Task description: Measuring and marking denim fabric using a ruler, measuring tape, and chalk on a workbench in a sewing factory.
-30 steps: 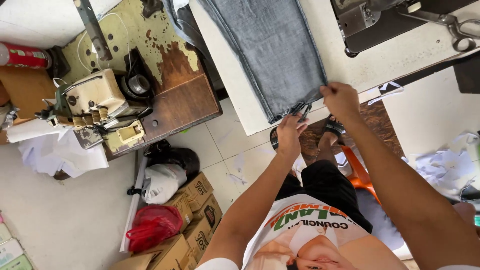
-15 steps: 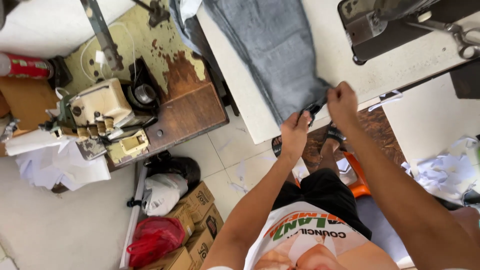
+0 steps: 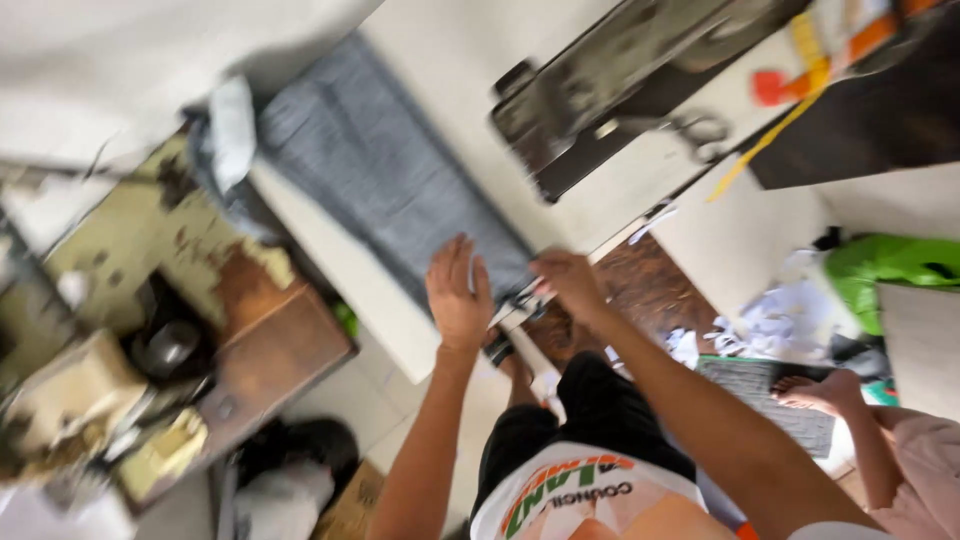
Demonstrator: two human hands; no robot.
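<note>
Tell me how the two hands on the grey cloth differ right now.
The left hand lies flat with fingers spread on the grey cloth, while the right hand is curled, pinching the cloth's near edge. The left hand rests further onto the cloth; the right hand sits at its corner by the edge of the white table. Both touch the cloth's near end.

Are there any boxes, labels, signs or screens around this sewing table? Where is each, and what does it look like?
Cardboard box: on the floor at the bottom edge, brown, only a corner showing, blurred.
Printed lettering on the shirt: on the person's white shirt, orange and green arched band with dark letters below.
No screens or signs show; the left hand and right hand rest on grey fabric.
</note>
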